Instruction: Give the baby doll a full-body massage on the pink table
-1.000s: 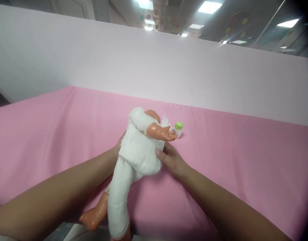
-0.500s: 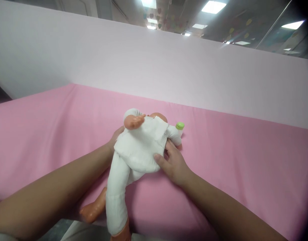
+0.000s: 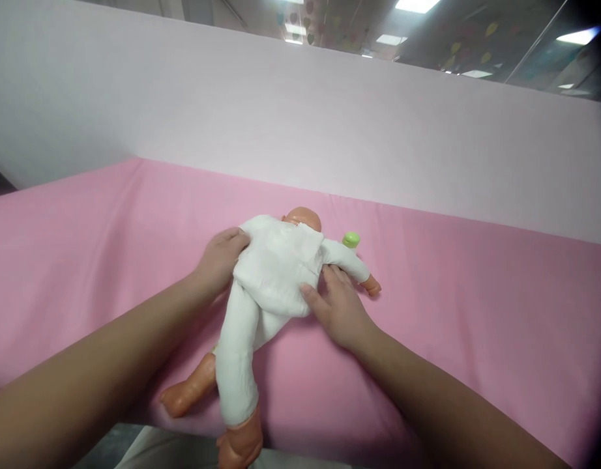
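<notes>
A baby doll [image 3: 276, 267] with a white cloth body lies on the pink cover, head away from me and legs toward me. My left hand [image 3: 224, 253] is closed on the doll's left-hand side near the shoulder, its fingertips against the white cloth. On the other side my right hand [image 3: 340, 306] grips the torso, thumb on the front and fingers tucked under the doll's arm. The doll's outstretched arm [image 3: 347, 257] ends in a bare plastic hand. Its far arm is mostly hidden behind my left hand. One plastic foot [image 3: 239, 443] hangs near the front edge.
A small light-green object [image 3: 351, 240] lies just past the doll's arm. The pink cover [image 3: 476, 312] spreads to both sides, with a pale wall panel [image 3: 300, 117] behind it. My light-coloured trouser leg [image 3: 158, 449] shows below the front edge.
The doll's left-hand arm has dropped from over its chest to its side, and its other arm now stretches outward. My left hand has come up from behind the doll's side into view.
</notes>
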`<state>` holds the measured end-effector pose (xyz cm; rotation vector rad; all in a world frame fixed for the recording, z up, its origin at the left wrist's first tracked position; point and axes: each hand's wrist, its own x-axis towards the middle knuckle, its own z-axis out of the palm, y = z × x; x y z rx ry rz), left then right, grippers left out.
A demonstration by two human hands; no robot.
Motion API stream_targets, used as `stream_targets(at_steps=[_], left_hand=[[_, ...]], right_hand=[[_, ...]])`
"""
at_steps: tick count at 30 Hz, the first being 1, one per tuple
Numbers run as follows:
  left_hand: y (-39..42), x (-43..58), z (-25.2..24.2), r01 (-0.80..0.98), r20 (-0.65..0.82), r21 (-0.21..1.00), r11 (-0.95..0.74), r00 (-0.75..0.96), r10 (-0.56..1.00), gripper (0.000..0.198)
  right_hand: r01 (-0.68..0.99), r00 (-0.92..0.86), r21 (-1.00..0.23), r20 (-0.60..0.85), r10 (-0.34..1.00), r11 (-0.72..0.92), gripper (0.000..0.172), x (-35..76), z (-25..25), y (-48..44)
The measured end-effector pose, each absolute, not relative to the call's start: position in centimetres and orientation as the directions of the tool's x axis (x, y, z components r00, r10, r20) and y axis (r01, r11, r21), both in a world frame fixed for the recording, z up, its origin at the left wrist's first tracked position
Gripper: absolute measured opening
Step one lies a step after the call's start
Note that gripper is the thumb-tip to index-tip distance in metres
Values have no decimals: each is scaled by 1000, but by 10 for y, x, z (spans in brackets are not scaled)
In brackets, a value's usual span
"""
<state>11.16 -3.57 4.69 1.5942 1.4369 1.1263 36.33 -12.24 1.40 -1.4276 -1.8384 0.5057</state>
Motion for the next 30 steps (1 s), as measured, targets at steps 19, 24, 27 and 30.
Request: stream_targets(at_steps=[19,24,27,30], left_hand=[[-49,116,50,693,-109,638,-334,511,852,72],[-56,129,42,495,-39,765,-412,674,738,78],[-54,130,40,505,-8,736,-451,672,741,85],[-51,124,41,532,-39,707,-466,687,725,88]], right_hand=[[694,-125,-693,148,981,193,93,346,12,-132],[720,-118,-680,81,990,141,97,348,8,-127],[741,-115,-657,76,990,136,108,348,5,-124],[755,-157,-635,71,985,166,118,352,3,-125]])
